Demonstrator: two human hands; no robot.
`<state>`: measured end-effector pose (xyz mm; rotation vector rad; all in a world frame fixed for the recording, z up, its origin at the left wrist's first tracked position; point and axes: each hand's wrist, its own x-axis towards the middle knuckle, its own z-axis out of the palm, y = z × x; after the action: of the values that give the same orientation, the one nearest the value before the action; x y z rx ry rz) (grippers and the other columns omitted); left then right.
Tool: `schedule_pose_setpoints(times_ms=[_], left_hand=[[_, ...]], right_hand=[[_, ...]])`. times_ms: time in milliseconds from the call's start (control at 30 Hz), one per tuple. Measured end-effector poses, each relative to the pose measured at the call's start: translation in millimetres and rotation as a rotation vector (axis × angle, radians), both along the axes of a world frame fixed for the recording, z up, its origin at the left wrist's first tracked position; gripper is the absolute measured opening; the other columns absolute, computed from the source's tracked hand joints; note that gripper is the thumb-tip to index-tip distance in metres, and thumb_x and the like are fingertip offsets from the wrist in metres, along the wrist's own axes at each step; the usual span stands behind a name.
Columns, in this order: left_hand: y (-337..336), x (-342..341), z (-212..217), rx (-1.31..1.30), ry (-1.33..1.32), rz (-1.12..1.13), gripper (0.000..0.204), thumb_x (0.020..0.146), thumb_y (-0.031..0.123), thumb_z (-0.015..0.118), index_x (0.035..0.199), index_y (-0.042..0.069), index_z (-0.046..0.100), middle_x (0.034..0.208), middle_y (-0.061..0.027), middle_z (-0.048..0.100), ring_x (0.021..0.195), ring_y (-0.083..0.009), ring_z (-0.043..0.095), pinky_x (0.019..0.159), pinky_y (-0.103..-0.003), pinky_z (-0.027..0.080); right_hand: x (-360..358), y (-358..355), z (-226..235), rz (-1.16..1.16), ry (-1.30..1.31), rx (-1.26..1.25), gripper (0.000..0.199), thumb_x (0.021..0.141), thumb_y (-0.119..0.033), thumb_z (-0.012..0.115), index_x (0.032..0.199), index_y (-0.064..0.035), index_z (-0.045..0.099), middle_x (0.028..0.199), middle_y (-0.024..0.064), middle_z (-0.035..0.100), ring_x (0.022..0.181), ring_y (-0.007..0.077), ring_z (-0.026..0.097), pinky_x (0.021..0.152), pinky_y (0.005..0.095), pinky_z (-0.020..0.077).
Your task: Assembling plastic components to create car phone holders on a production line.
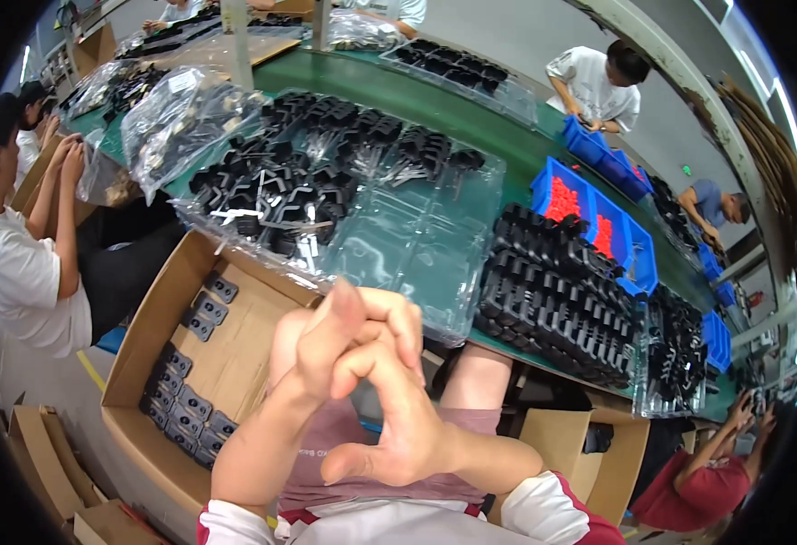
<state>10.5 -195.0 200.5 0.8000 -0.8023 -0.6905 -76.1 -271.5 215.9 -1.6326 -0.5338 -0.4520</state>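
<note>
My left hand and my right hand are clasped together in front of me, above my lap. The fingers of both curl and wrap into one another, with the right thumb sticking out to the left. No object shows in either hand. Just beyond them is a clear plastic tray, its near right part bare. Its far and left parts carry piles of black angled parts with metal pins. Left of my hands stands an open cardboard box with several black flat pieces laid in it.
Stacked black parts stand at the right on the green table. Behind them sits a blue bin with red pieces. Plastic bags lie at the far left. Another cardboard box is at lower right. Co-workers sit around.
</note>
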Motion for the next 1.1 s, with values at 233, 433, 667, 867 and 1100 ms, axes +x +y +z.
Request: schedule_pose_setpoints(times_ms=[233,433,667,867,1100], left_hand=[[-2,-1,-2,-0.046,0.078,-0.149,0.082,0.093,0.065,0.019,0.066,-0.001,0.059,0.064,-0.0137,0.057,0.056,-0.0198,0.050,0.056,-0.026,0.039],[0,2,-1,-0.030,0.015,-0.170,0.082,0.092,0.067,0.019,0.064,0.000,0.059,0.064,-0.0123,0.055,0.057,-0.0191,0.049,0.057,-0.026,0.038],[2,0,4,0.012,-0.005,-0.109,0.085,0.090,0.070,0.018,0.062,0.000,0.058,0.061,-0.0121,0.054,0.055,-0.0202,0.049,0.054,-0.027,0.039],[3,4,0,0.000,-0.095,-0.063,0.090,0.087,0.074,0.016,0.060,-0.001,0.057,0.055,-0.0138,0.053,0.045,-0.0243,0.052,0.045,-0.030,0.045],[14,5,4,0.102,-0.063,-0.093,0.092,0.087,0.074,0.010,0.063,0.000,0.059,0.064,-0.0106,0.056,0.058,-0.0167,0.045,0.057,-0.025,0.035]], right_hand=[[-8,12,2,-0.139,0.020,0.013,0.052,0.072,-0.041,0.078,0.093,-0.0053,0.046,0.095,0.0094,0.044,0.079,0.0192,0.043,0.070,0.0300,0.0396],[-7,19,3,-0.176,-0.025,0.049,0.052,0.071,-0.039,0.080,0.093,-0.0056,0.046,0.095,0.0100,0.045,0.080,0.0196,0.044,0.070,0.0304,0.0404],[-5,20,-4,-0.135,-0.007,0.051,0.052,0.071,-0.039,0.080,0.094,-0.0057,0.046,0.097,0.0121,0.046,0.084,0.0221,0.045,0.072,0.0320,0.0409],[-2,28,-9,-0.154,-0.031,0.065,0.055,0.070,-0.042,0.080,0.094,-0.0057,0.046,0.098,0.0132,0.046,0.088,0.0242,0.045,0.076,0.0340,0.0406],[4,29,-9,-0.123,-0.081,0.082,0.058,0.069,-0.047,0.079,0.094,-0.0062,0.046,0.099,0.0135,0.046,0.091,0.0254,0.044,0.079,0.0360,0.0395]])
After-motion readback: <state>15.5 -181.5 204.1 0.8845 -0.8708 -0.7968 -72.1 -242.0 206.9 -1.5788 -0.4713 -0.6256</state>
